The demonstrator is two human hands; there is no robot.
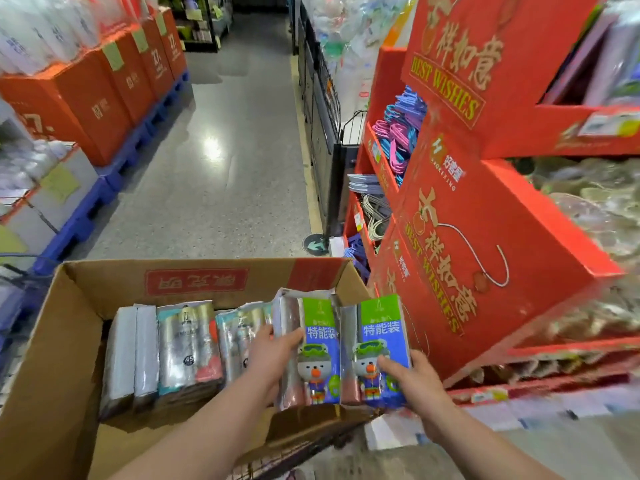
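Note:
An open cardboard box (52,341) sits low in front of me with several shrink-wrapped packs (188,344) standing in a row inside. My left hand (273,358) grips a blue and green pack with a cartoon bear (317,344) at the box's right end, thumb on its front. My right hand (412,382) holds a second, matching bear pack (375,341) just right of the first, above the box's right edge. The two packs sit side by side, nearly touching.
A red tiered display stand (491,258) marked BEST WISHES rises close on the right, holding coloured hangers (398,133) and wrapped goods. Orange cartons (90,102) on blue pallets (83,216) line the left. A grey aisle floor (225,168) runs ahead between them.

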